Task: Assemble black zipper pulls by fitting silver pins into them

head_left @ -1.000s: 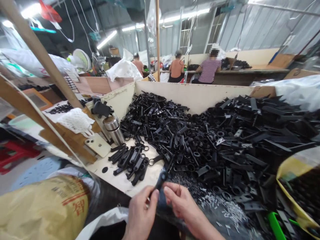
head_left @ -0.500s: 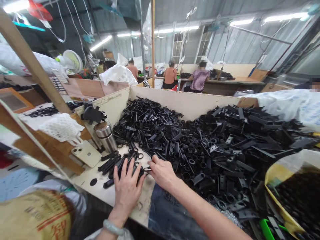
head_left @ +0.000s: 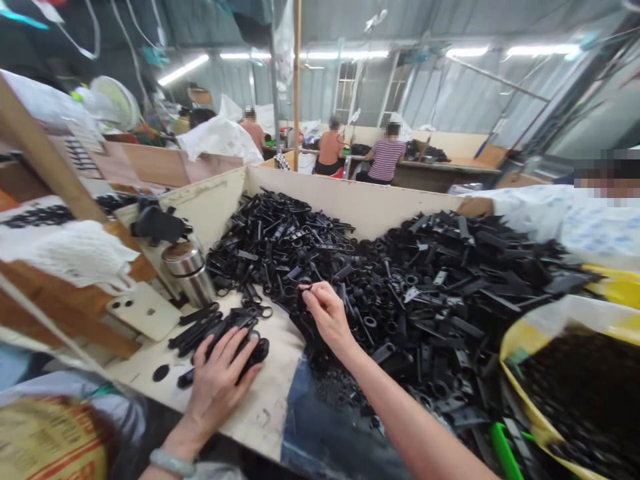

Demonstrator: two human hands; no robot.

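My left hand (head_left: pixel 223 370) lies over a small bunch of black plastic parts (head_left: pixel 240 320) on the pale tabletop. Its fingers are stretched across them and the thumb is apart. At the edge of the big heap, my right hand (head_left: pixel 327 317) is closed in a pinch on a small black part (head_left: pixel 303 291), mostly hidden by the fingers. The heap of black parts (head_left: pixel 285 233), with ring-ended pieces among them, fills the walled bench behind my hands. Flat black pieces (head_left: pixel 480 267) are piled on the right.
A steel flask (head_left: pixel 190 270) and a pale phone (head_left: pixel 144 310) are at the left, beside a black disc (head_left: pixel 161 373). A dark blue sheet (head_left: pixel 320 427) covers the front edge. A yellow-rimmed sack (head_left: pixel 520 367) of small dark pieces stands right. Several people sit farther back.
My right hand has moved up and away from my left hand, towards the heap, with a small black part pinched in it. My left hand's fingers have drawn closer together over the bunch.
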